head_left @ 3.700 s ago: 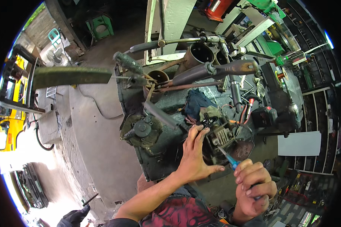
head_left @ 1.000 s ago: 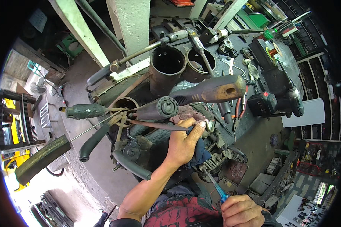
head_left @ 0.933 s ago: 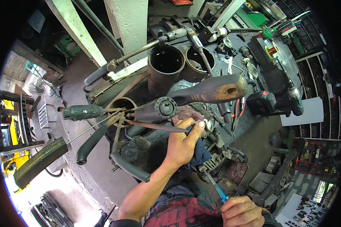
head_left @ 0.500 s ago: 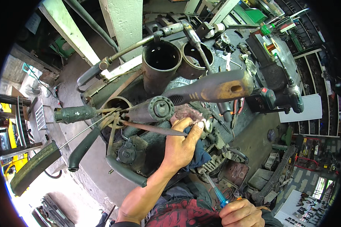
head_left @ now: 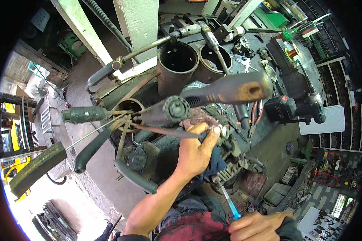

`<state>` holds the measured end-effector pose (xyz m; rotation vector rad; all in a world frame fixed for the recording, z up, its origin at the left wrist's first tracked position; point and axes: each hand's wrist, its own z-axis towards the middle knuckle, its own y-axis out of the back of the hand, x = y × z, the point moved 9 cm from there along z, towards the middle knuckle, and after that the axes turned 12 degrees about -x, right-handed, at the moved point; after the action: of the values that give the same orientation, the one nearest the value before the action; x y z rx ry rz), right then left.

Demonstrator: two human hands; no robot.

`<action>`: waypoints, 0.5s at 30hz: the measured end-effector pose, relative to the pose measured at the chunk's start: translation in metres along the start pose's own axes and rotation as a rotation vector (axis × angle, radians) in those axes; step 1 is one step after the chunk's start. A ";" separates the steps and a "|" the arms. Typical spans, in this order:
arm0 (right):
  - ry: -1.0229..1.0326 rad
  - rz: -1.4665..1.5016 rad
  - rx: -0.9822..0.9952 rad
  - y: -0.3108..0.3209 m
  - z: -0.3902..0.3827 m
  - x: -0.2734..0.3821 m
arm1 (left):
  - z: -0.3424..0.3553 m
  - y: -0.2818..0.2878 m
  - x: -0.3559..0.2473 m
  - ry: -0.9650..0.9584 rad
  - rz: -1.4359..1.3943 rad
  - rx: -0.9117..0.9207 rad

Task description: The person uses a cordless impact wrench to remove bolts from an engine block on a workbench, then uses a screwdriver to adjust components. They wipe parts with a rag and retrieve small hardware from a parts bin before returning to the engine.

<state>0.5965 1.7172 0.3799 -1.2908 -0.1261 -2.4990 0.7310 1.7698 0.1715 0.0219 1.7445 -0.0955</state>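
Note:
My right hand [head_left: 255,227], at the lower edge, is closed around a screwdriver [head_left: 230,204] with a clear blue handle. Its shaft slants up and left, and the tip meets or nearly meets a grimy finned metal part [head_left: 228,172]. My left hand [head_left: 195,154] reaches over the bench edge beside that part, thumb and fingers drawn together. What they grip is hidden. A dark blue cloth [head_left: 216,162] lies beneath its palm, and a dirty pinkish rag [head_left: 198,116] is beyond the fingers.
Handles of several tools jut toward me from a metal cup [head_left: 128,105], including a large black-and-yellow handle [head_left: 229,92] above my left hand. Two dark metal cylinders [head_left: 177,60] stand behind. A cordless drill [head_left: 305,108] lies at right; a dark round motor-like part [head_left: 137,160] is at left.
The whole view has shifted slightly, with the bench things now a little farther right. My right hand has turned a little on the screwdriver's handle; my left hand keeps its place.

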 end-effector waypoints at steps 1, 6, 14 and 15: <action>-0.040 0.035 0.195 -0.007 0.001 0.000 | 0.000 -0.001 -0.001 0.001 -0.024 0.011; -0.090 -0.162 0.272 0.001 0.018 0.008 | -0.002 0.003 -0.001 -0.025 -0.078 -0.040; -0.224 -1.314 0.585 -0.018 0.001 0.042 | 0.027 0.051 0.018 -0.213 0.025 -0.325; -0.173 -1.295 0.606 -0.022 0.001 0.044 | 0.031 0.055 0.007 -0.380 0.165 -0.393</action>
<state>0.5664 1.7272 0.4178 -1.3003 -2.1446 -2.7185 0.7645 1.8218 0.1566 -0.1320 1.3501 0.3447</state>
